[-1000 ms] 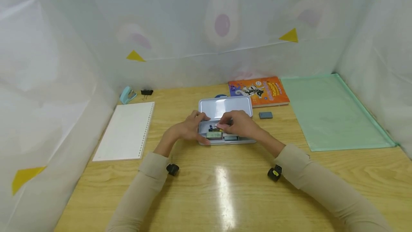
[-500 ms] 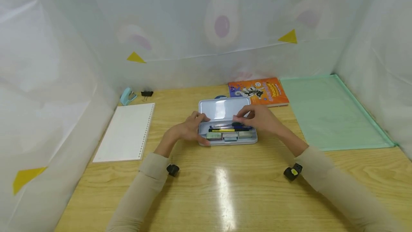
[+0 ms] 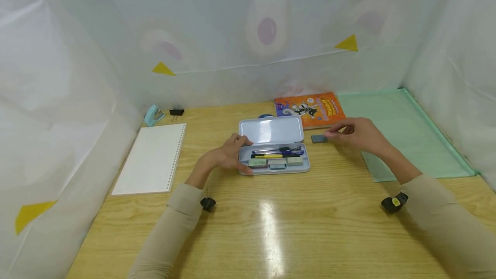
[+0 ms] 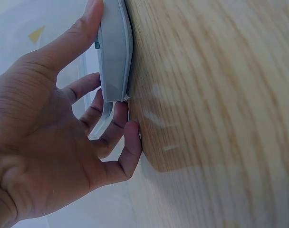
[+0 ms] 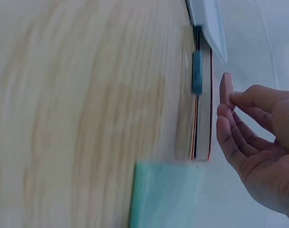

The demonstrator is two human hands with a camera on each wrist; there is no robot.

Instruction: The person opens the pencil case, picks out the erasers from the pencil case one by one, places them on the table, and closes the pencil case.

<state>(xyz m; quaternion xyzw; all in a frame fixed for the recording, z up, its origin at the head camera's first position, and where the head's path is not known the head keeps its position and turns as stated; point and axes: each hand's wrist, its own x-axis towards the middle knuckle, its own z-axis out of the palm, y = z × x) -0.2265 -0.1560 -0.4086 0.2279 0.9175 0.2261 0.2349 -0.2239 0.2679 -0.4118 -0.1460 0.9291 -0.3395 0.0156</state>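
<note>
An open pencil case (image 3: 273, 158) sits at the centre of the wooden table (image 3: 271, 227), its lid (image 3: 270, 129) laid back flat toward twelve o'clock. In the tray, several pens (image 3: 276, 153) lie side by side along the far half, a yellow one nearest the front of that row. Along the near edge three small blocks, likely erasers (image 3: 277, 163), sit in a row, touching one another.

The left hand (image 3: 226, 156) grips the case's nine o'clock end, thumb on the near corner and fingers curled round the far corner; the left wrist view shows the thumb (image 4: 82, 33) pressed along the case's wall and the fingers hooked behind it.

The right hand (image 3: 358, 134) hovers at about two o'clock from the case, fingers loosely bent and pointing toward a small grey-blue eraser (image 3: 319, 139) that lies on the table just beyond the case's right end. The fingertips are just beside it; they hold nothing, and the right wrist view shows a gap between them and the block (image 5: 197, 71).

At one o'clock lies an orange book (image 3: 311, 110), with a green folder (image 3: 399, 134) at three o'clock. At nine o'clock lies a white spiral notebook (image 3: 151, 158), and beyond it a light-blue stapler (image 3: 153, 114) and a black binder clip (image 3: 176, 112).
</note>
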